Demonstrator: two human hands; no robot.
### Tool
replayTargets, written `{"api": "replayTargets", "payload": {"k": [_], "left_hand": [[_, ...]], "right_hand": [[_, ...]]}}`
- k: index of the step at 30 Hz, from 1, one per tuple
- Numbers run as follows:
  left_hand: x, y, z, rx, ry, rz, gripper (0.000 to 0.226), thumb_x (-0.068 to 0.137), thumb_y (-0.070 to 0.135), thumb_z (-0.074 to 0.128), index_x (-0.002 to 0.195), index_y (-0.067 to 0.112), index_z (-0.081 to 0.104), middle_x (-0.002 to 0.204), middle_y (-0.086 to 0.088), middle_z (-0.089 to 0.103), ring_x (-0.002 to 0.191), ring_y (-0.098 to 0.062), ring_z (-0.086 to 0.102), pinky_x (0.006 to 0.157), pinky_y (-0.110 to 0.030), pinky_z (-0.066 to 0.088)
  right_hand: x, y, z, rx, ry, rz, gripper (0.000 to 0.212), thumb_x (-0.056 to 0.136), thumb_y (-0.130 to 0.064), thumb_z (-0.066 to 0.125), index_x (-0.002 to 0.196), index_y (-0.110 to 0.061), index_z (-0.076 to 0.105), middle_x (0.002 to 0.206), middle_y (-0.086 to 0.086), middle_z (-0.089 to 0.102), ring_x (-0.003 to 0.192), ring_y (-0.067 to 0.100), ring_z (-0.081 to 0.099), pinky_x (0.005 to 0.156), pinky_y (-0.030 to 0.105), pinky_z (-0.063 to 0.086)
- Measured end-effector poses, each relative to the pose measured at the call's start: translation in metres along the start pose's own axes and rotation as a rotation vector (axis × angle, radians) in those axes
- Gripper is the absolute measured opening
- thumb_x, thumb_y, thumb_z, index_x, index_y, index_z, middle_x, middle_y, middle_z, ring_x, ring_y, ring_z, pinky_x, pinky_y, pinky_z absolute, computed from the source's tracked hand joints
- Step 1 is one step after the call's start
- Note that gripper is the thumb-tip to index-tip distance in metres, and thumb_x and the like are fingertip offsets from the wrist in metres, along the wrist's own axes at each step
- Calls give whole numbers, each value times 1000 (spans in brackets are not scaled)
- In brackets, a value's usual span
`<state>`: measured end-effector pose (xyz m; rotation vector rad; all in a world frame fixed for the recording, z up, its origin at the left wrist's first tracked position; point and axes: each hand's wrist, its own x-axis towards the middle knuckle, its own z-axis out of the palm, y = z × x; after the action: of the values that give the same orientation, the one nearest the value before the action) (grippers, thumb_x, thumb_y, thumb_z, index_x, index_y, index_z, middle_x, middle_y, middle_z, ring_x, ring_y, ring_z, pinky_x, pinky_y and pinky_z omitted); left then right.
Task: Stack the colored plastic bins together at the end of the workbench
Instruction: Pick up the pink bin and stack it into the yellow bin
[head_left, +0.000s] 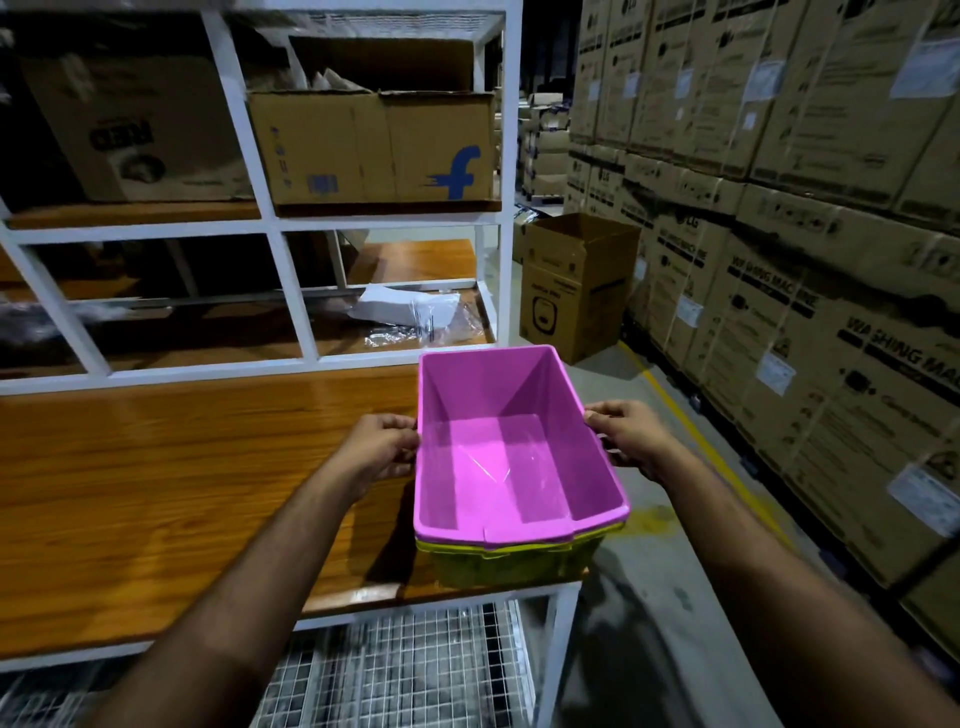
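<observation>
Dim warehouse, white shelving frame (270, 228), stacked cardboard cartons (779, 208), grey floor (649, 597)

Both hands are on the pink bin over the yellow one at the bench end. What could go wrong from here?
1. The stack sits at the workbench corner, and the yellow bin looks to overhang the edge; a push could tip it to the floor.
2. The left hand and right hand grip the pink bin rim, so fingers could get pinched as it seats.

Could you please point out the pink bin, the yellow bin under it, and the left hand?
pink bin (498, 457): head view, inner floor.
yellow bin (514, 564): head view, front wall.
left hand (382, 447): head view, back of hand.
</observation>
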<state>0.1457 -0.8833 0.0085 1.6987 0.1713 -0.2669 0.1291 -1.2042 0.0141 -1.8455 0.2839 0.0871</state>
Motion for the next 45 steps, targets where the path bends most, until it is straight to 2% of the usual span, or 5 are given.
{"api": "replayTargets", "payload": {"k": [14, 31, 36, 42, 45], "left_hand": [[-4, 1, 3, 3, 22, -3, 21, 91, -1, 55, 108, 1, 66, 93, -15, 68, 81, -24, 64, 63, -31, 57], [1, 3, 1, 28, 20, -19, 22, 91, 0, 55, 109, 3, 67, 90, -10, 71, 74, -18, 67, 52, -27, 55], [-3, 1, 1, 76, 74, -23, 21, 92, 9, 55, 111, 9, 63, 92, -9, 69, 76, -20, 63, 55, -28, 52], [-19, -10, -8, 142, 179, 62, 22, 96, 14, 51, 116, 13, 59, 88, -4, 64, 68, -16, 56, 53, -27, 47], [-35, -19, -23, 238, 224, 94, 26, 95, 17, 53, 119, 16, 61, 100, -5, 68, 80, -19, 60, 59, -29, 49]], "right_hand": [[8, 13, 3, -29, 74, -17, 21, 96, -24, 58, 97, -11, 74, 84, 13, 71, 72, 23, 65, 56, 29, 52], [9, 9, 5, -81, 98, -27, 23, 97, -24, 56, 96, -9, 74, 76, 10, 69, 62, 19, 62, 46, 22, 48], [4, 7, 5, -110, 112, -39, 19, 96, -26, 57, 100, -15, 72, 88, 8, 72, 69, 19, 65, 53, 26, 50], [-15, -17, 16, -576, 351, -275, 35, 91, -28, 60, 124, -15, 63, 109, 5, 67, 92, 16, 61, 72, 27, 45], [-25, -35, 35, -630, 274, -435, 35, 91, -27, 61, 124, -17, 63, 111, 3, 63, 93, 11, 57, 78, 25, 45]]}}
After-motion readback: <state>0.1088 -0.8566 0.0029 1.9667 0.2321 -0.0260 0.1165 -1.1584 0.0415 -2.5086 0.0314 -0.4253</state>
